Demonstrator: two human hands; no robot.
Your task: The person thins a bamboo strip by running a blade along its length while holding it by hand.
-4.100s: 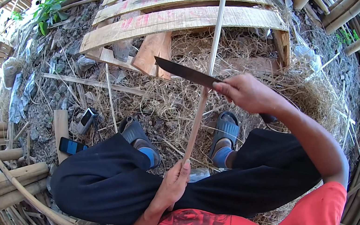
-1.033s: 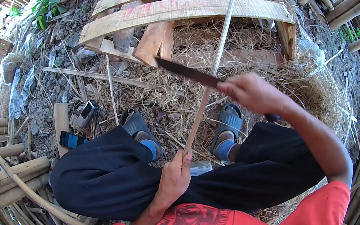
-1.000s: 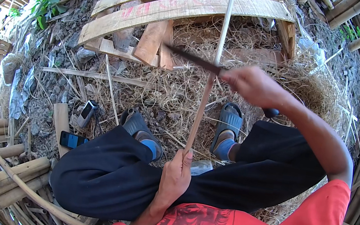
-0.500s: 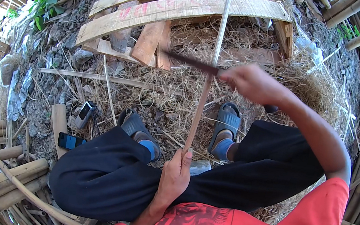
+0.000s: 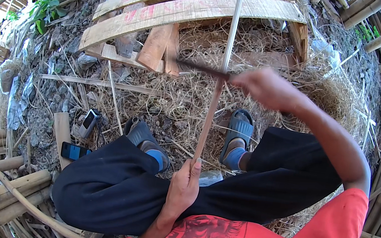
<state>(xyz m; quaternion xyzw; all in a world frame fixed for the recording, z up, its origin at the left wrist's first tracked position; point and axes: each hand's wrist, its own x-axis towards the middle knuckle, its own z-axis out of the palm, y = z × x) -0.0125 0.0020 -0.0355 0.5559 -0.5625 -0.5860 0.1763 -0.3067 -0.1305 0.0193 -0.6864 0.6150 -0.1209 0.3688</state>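
Note:
A long pale bamboo strip (image 5: 212, 110) runs from my lap up past the top of the view. My left hand (image 5: 183, 187) is closed around its near end, thumb along the strip, above my dark trousers. Farther up, my right hand (image 5: 270, 89) grips a knife (image 5: 198, 67) with a long dark blade. The blade lies crosswise against the strip and points left. Motion blurs the blade tip and my right fingers, and the fingers cover most of the handle.
Beyond the knife stands a slatted wooden pallet (image 5: 193, 7) with loose wood pieces (image 5: 156, 46). Curly shavings (image 5: 176, 84) cover the ground around my sandals. A phone (image 5: 74, 151) and a small silver-black device (image 5: 89, 123) lie at left. Bamboo poles (image 5: 9, 190) border both sides.
My right hand and the knife have shifted very slightly left along with the strip. The blade stays across the strip, and my left hand keeps its hold.

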